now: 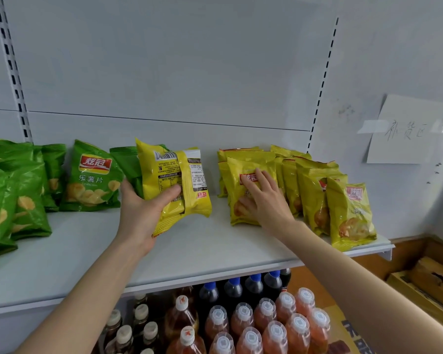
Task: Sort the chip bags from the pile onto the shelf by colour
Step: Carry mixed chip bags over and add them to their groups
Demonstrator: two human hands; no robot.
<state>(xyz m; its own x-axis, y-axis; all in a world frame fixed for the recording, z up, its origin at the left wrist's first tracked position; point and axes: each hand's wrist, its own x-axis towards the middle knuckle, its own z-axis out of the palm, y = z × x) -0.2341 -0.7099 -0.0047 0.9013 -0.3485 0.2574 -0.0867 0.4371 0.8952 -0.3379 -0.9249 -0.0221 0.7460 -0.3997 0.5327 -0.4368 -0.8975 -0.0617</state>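
Observation:
My left hand (141,210) grips a yellow chip bag (172,180), back side facing me, held above the middle of the white shelf (164,254). A green bag seems to sit behind it in the same grip. My right hand (264,198) lies with straight fingers on the front yellow bag (243,218) of the yellow group (317,190), which stands in rows on the shelf's right side. Several green bags (90,177) stand on the left side.
The shelf's front edge runs across the lower view. Below it stand bottles with white caps (266,325) and dark bottles with blue caps (241,290). A paper note (409,131) hangs on the wall at right. Cardboard boxes (430,284) lie lower right.

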